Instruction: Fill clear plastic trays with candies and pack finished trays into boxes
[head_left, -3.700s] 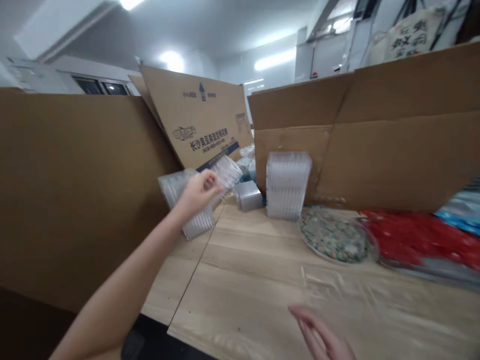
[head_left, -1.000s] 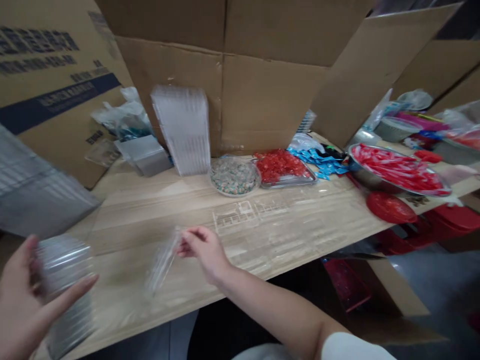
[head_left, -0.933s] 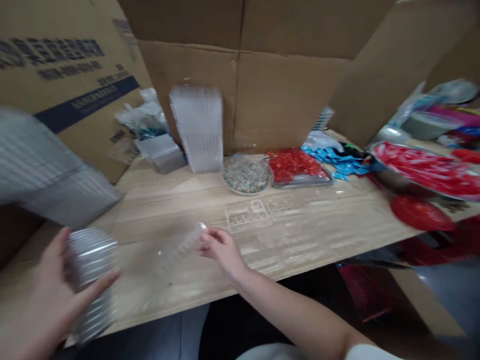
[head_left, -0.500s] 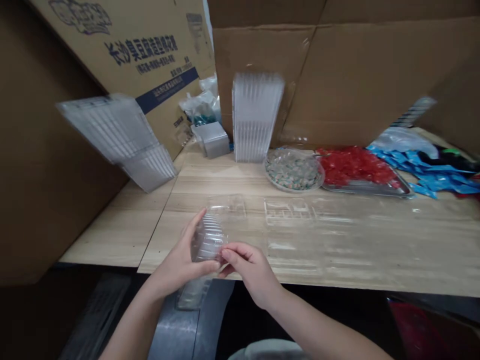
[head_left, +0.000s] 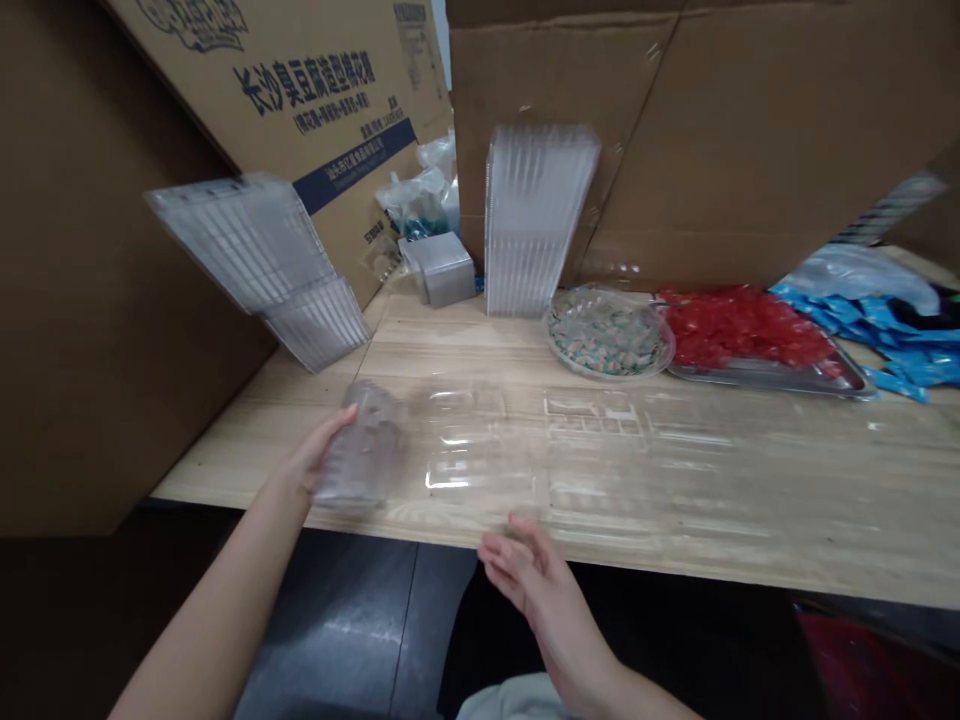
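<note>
On the left, my left hand point(head_left: 319, 455) is closed around a short stack of clear plastic trays point(head_left: 364, 450), blurred by motion and held over the front of the table. An unfolded clear plastic tray point(head_left: 465, 465) lies just right of that stack. My right hand point(head_left: 525, 560) is at the table's front edge, its fingers loosely apart with nothing between them. Further right, more clear plastic trays point(head_left: 592, 425) lie in a row on the wooden surface.
Tall tray stacks point(head_left: 532, 220) stand at the back, and another stack point(head_left: 262, 265) leans at the left. Behind the row sit a round bowl of small wrapped packets point(head_left: 611, 335), a metal tray point(head_left: 780, 378) of red packets point(head_left: 742, 330) and blue packets point(head_left: 915, 340). Cardboard point(head_left: 750, 150) walls the back.
My hands have moved apart: the left went left with the tray stack, the right came away from it toward the table edge. An open tray now lies where the stack was held.
</note>
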